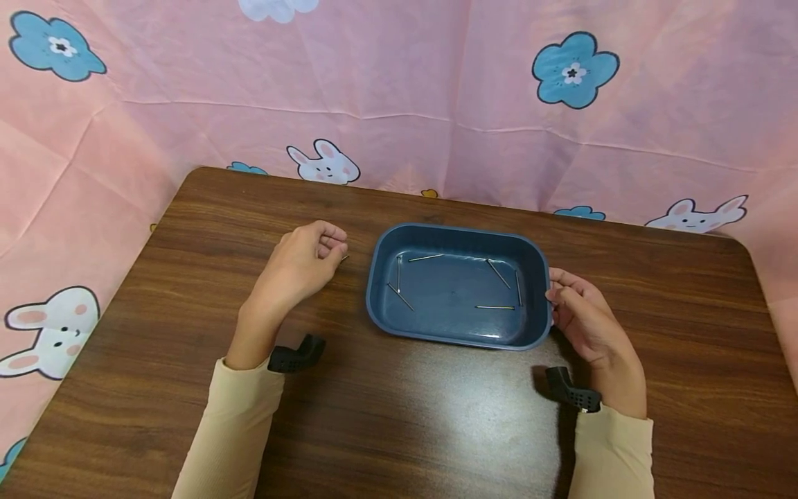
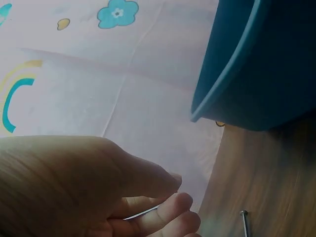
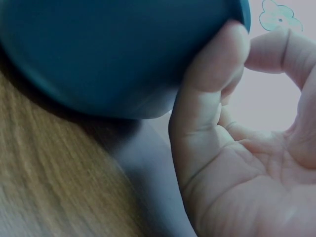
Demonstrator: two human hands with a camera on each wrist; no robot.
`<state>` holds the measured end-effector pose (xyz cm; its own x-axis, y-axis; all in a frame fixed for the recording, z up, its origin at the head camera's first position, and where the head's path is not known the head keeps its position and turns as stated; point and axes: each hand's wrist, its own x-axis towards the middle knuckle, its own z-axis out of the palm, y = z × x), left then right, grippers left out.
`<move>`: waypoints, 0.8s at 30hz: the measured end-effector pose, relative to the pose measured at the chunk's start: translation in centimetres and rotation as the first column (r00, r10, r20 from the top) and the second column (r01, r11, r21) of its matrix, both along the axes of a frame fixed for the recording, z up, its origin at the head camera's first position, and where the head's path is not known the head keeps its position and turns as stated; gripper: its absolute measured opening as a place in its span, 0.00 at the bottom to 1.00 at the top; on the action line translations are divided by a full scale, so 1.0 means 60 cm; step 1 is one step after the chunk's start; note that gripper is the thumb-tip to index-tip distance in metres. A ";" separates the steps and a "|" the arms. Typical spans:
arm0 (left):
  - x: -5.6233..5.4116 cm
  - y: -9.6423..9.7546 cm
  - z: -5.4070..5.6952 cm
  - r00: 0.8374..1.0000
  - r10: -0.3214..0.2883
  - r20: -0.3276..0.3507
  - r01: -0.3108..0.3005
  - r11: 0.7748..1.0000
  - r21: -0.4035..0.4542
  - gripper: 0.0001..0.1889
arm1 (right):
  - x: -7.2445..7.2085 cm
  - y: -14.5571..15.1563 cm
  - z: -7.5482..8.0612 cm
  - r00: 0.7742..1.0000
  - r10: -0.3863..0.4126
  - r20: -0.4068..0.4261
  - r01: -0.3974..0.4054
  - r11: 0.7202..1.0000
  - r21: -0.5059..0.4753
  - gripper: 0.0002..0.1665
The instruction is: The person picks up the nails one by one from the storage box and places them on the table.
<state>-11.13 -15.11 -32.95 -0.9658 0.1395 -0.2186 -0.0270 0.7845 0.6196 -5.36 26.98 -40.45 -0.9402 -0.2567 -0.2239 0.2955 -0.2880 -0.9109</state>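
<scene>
A dark blue rectangular tray (image 1: 451,339) holds several thin metal nails, scattered singly and in pairs on its floor. My right hand (image 1: 586,315) is at the tray's right end, its thumb and fingers at the rim and outer wall. The right wrist view has a fingertip (image 3: 229,42) against that blue wall. To the left of the tray, my left hand (image 1: 299,260) hovers over the table, fingers loosely bent and a small gap between thumb and fingertips. One nail (image 2: 246,224) lies on the wood just beyond those fingertips, partly cut off by the frame.
The brown wooden table (image 1: 386,423) has rounded far corners. Behind it hangs a pink cloth (image 1: 399,76) printed with rabbits and flowers, meeting the back edge. Black wrist cameras (image 1: 296,355) sit on both forearms.
</scene>
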 end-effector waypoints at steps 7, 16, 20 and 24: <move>0.004 0.008 0.011 1.000 -0.002 -0.006 0.003 1.000 0.010 0.14 | -0.001 0.002 0.000 1.000 -0.005 0.012 0.005 1.000 0.006 0.20; 0.009 0.014 0.017 1.000 0.007 -0.020 -0.007 1.000 0.000 0.15 | 0.000 -0.001 -0.001 1.000 0.002 0.007 -0.002 1.000 -0.001 0.20; 0.010 0.017 0.019 0.999 0.004 -0.038 -0.004 1.000 0.005 0.15 | -0.001 0.001 0.000 1.000 0.004 -0.003 -0.004 1.000 -0.019 0.20; 0.013 0.020 0.023 0.999 0.001 -0.048 0.000 1.000 0.014 0.15 | -0.001 0.002 -0.001 1.000 0.004 -0.001 -0.004 1.000 -0.019 0.20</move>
<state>-10.37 -13.90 -31.57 -0.9753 0.1415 -0.1697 0.0027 0.7755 0.6313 -5.44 27.12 -40.52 -0.9394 -0.2645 -0.2179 0.2956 -0.3037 -0.9057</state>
